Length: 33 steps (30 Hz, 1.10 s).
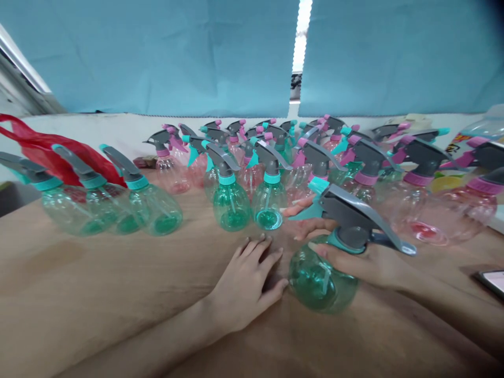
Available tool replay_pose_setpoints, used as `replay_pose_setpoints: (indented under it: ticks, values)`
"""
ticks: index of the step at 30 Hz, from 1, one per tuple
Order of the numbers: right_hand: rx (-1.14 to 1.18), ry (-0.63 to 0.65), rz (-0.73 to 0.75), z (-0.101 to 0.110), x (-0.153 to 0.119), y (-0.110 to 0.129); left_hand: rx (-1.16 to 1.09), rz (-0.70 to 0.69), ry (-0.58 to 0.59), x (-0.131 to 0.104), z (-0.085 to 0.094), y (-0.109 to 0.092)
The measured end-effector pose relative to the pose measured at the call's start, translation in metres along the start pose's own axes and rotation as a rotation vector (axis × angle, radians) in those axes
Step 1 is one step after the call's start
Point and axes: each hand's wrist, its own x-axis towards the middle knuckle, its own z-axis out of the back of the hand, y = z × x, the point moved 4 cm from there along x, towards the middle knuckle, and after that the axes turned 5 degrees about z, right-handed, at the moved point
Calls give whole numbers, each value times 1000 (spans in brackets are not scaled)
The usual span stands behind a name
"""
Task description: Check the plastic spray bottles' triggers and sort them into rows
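Note:
My right hand [354, 260] is wrapped round the neck and upper body of a green spray bottle [323, 281], which is tilted, its grey and teal trigger head pointing up and left. Flat on the wooden table, with fingers apart, lies my left hand [244, 289]; its thumb tip is close to the held bottle's base. Just beyond the hands, a green spray bottle [231, 207] and another green spray bottle [269, 205] stand side by side.
Several pink and green spray bottles [368, 184] crowd the back and right. More green bottles [155, 207] stand at left before a red plastic bag [66, 157]. A phone [494, 281] lies at the right edge. Blue sheeting [157, 58] hangs behind the table [118, 283].

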Motion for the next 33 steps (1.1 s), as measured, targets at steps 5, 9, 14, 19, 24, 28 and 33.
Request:
replay_pose_setpoints:
  ticks: [5, 9, 14, 19, 24, 28, 33]
  values:
    - [98, 8, 7, 0, 5, 9, 7, 4, 10, 0, -1, 0]
    - [100, -14, -19, 0, 6, 8, 4, 6, 9, 1, -1, 0]
    - [104, 10, -51, 0, 5, 8, 5, 8, 12, 1, -1, 0]
    - [113, 8, -23, 0, 6, 9, 12, 3, 18, 0, -1, 0]
    - [131, 12, -22, 1, 5, 9, -2, 1, 6, 0, 0, -1]
    - [142, 23, -53, 2, 3, 8, -6, 4, 5, 0, 1, -1]
    - [130, 27, -78, 2, 0, 5, 3, 5, 15, 0, 1, -1]
